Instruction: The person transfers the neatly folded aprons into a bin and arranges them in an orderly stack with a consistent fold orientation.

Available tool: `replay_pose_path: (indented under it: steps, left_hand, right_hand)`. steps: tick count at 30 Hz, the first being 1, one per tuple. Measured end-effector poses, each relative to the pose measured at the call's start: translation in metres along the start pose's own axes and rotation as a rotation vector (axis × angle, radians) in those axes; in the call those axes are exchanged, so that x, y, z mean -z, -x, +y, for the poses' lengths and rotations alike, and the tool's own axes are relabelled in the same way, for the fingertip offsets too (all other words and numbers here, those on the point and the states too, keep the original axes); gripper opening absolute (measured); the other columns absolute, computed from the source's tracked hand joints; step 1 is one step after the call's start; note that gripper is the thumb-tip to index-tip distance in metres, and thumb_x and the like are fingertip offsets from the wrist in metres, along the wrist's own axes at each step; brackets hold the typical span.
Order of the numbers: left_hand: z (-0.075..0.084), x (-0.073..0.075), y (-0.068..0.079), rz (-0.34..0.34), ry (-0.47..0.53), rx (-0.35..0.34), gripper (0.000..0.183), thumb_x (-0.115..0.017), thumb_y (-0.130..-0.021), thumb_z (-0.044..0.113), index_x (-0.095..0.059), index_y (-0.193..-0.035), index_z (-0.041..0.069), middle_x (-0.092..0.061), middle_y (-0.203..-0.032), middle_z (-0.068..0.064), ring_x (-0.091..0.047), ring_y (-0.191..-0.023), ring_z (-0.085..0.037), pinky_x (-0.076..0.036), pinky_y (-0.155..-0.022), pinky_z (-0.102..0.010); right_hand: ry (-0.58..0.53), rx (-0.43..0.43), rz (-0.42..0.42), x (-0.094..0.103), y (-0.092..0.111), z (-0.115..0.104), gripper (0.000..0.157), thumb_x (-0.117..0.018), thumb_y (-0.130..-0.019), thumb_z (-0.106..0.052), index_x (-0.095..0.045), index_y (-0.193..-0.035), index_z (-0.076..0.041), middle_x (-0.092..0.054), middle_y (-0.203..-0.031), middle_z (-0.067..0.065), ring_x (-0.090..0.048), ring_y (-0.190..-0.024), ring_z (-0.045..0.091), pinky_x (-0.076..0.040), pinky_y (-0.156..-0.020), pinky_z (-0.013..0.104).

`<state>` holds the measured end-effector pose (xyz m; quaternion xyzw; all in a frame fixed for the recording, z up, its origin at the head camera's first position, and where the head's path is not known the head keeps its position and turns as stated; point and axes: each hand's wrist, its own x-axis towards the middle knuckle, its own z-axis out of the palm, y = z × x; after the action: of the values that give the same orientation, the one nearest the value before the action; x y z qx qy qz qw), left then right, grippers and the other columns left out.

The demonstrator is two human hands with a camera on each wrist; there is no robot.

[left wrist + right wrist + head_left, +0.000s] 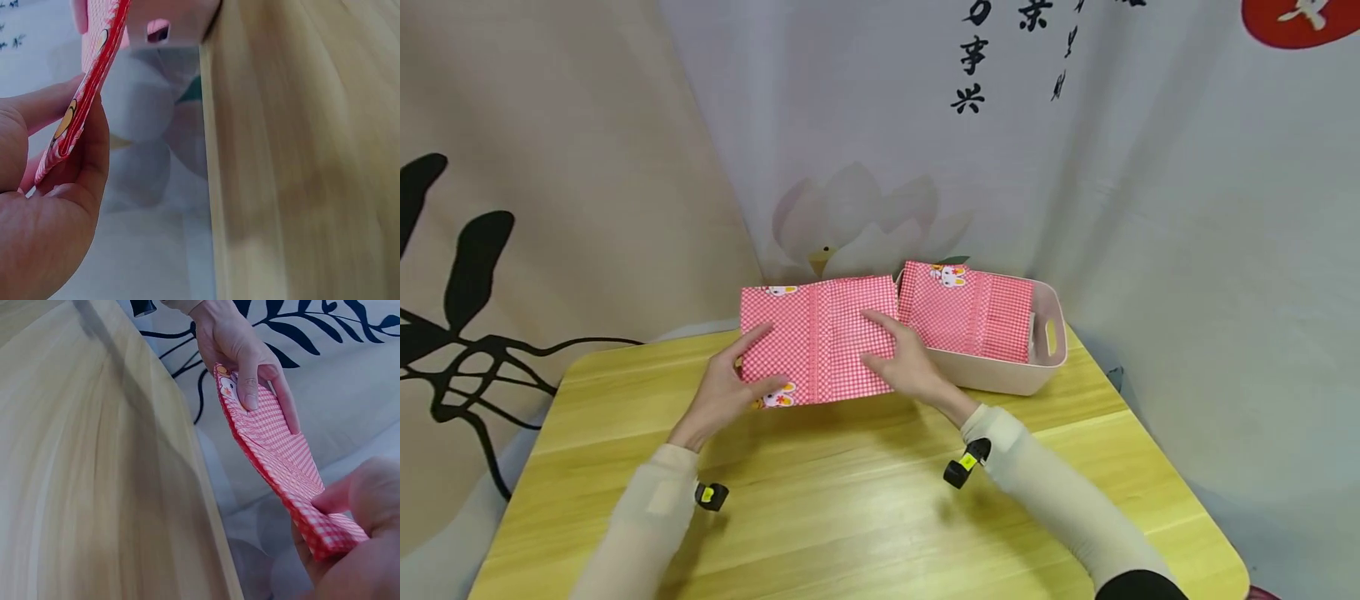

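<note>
Held between both hands is a folded red-and-white checked cloth (820, 342) with printed rabbits, raised above the back of the table. My left hand (721, 396) grips its left edge, thumb in front; the left wrist view shows the fingers behind the layered cloth (94, 78). On the opposite edge, my right hand (912, 365) pinches the cloth, thumb on the near face and fingers behind in the right wrist view. A second folded checked cloth (966, 312) leans in a pale plastic basket (1000, 375) just right of the held one.
The wooden table (850, 500) has its back edge close to a hanging curtain (880, 125) with black characters and a lotus print. The basket stands near that edge, its handle hole facing right. Black leaf shapes (478, 250) show at the far left.
</note>
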<state>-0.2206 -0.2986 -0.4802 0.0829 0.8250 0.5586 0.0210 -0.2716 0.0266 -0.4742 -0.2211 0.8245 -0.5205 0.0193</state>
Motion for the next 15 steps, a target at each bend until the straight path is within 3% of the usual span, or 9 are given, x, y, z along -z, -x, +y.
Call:
replay_pose_path:
  steps: [5,11,15]
  left_hand:
    - [0.010,-0.019,-0.018,-0.052,0.077,-0.027,0.095,-0.085,-0.102,0.009,-0.034,-0.179,0.025,-0.043,-0.176,-0.025,-0.070,-0.132,-0.045,-0.069,-0.089,-0.024]
    - [0.026,-0.047,-0.043,-0.097,0.107,-0.062,0.094,-0.083,-0.102,0.002,-0.034,-0.179,0.025,-0.044,-0.175,-0.025,-0.076,-0.124,-0.041,-0.070,-0.085,-0.027]
    - [0.035,-0.067,-0.062,-0.113,0.119,-0.064,0.095,-0.083,-0.100,0.000,-0.036,-0.178,0.027,-0.045,-0.175,-0.022,-0.075,-0.127,-0.041,-0.070,-0.088,-0.026]
  right_hand:
    - [0.011,-0.012,0.049,0.027,0.010,0.003,0.077,-0.080,-0.100,-0.006,-0.049,-0.171,-0.012,-0.049,-0.179,0.011,-0.041,-0.170,0.037,-0.029,-0.143,0.056]
    - [0.060,0.010,0.108,0.061,0.020,0.013,0.075,-0.080,-0.100,-0.004,-0.050,-0.169,-0.007,-0.051,-0.176,0.016,-0.043,-0.168,0.040,-0.030,-0.143,0.055]
    - [0.090,-0.011,0.140,0.083,0.027,0.018,0.075,-0.080,-0.100,-0.004,-0.051,-0.169,-0.008,-0.052,-0.175,0.016,-0.045,-0.167,0.040,-0.032,-0.142,0.056]
